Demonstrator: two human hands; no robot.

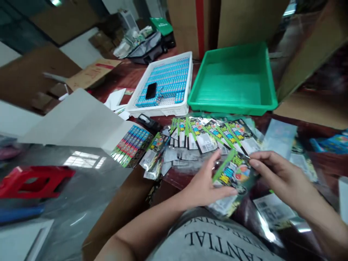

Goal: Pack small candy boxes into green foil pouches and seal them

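My left hand (205, 181) grips the lower left side of a dark printed packet with a green strip (236, 174), thumb under it and fingers on top. My right hand (272, 169) pinches the same packet at its upper right corner. The packet is held just above the table edge, near my lap. Behind it a fanned row of similar packets (212, 136) lies on the dark table, each with a green strip and a white barcode label.
An empty green tray (233, 105) stands at the back right. Left of it is a white basket (185, 108) of blue items with a black phone (151, 90) on top. Striped packets (132, 145), white card (78, 119), cardboard boxes and a red stool (32, 181) lie left.
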